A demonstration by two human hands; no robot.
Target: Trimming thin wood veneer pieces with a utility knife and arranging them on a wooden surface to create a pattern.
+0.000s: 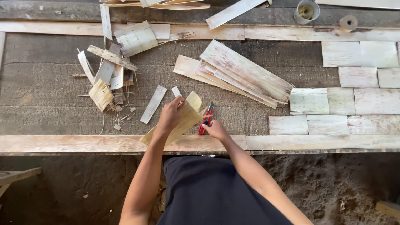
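Bark sheet (183, 121), thin, light and brittle-looking, is pinched by left hand (170, 114) at its edge; right hand (214, 128) clasps red cutter (205, 121).

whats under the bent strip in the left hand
The bent strip, lifted by the left hand, hides part of the bench and wooden rail. Red cutters lie beside it.

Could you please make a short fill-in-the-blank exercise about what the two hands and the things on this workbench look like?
1. The left hand holds a thin pale ____ sheet.
2. The right hand rests on a red ____.
3. A stack of long sheets lies ____ the hands, farther up the workbench.
4. Trimmed rectangular pieces lie in rows on the person's ____ side.

Missing words: bark; knife; beyond; right
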